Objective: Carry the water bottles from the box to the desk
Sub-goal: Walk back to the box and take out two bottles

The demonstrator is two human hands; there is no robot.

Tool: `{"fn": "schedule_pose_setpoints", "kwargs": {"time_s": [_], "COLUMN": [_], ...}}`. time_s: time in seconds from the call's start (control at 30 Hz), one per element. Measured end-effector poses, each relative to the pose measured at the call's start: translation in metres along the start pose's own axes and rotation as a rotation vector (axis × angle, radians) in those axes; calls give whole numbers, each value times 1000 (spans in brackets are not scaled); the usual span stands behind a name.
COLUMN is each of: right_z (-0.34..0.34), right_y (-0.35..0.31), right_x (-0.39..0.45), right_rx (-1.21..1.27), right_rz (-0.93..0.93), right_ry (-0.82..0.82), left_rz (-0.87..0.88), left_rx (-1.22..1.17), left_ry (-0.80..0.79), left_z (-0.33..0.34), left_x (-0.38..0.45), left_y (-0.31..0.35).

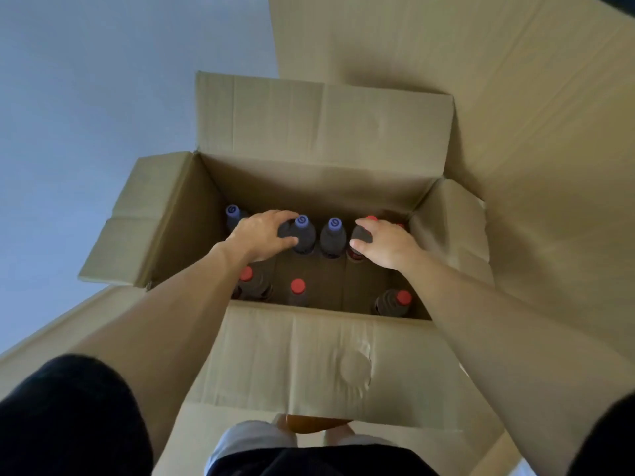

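Both my hands are down inside the open cardboard box (343, 355), in its far row of bottles. My left hand (261, 237) has its fingers (275, 218) curled round the shoulder of a purple-capped bottle (304, 235), thumb on the near side and fingers on the far side. My right hand (385, 240) wraps the top of a red-capped bottle (360, 237), thumb on the near side; its cap just peeks out past my fingers.

Every bottle stands upright, so its long axis points straight up toward me, and I judge the move ahead to be a clean vertical lift out between its neighbours. One more purple-capped bottle (332, 237) stands between my two hands, just beside both. Another (233, 214) stands at the far left corner. Three red-capped ones (297, 286) wait in the near row, under my forearms. The bench is nowhere in view.
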State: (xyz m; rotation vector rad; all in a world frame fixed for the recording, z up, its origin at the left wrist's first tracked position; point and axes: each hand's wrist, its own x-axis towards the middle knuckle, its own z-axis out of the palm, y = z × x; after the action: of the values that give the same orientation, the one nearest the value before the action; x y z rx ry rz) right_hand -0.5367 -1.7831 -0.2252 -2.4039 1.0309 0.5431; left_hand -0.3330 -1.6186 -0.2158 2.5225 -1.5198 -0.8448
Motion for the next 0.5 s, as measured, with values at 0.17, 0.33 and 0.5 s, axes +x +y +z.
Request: {"fn": "schedule_pose_setpoints", "kwargs": {"time_s": [0.17,0.33,0.5], "right_z": [16,28,38], "right_y": [10,19,23], "right_x": [4,5,4], "right_rx": [-14,-20,-104], "right_rz": [36,78,113], "right_ry": [-81,-152,-282], "left_rz": [67,72,84], "left_rx": [33,74,102], "left_ry": [-199,-376,-503], "left_z": [22,42,58], "left_x": [10,21,29], "left_y": [5,13,17]}}
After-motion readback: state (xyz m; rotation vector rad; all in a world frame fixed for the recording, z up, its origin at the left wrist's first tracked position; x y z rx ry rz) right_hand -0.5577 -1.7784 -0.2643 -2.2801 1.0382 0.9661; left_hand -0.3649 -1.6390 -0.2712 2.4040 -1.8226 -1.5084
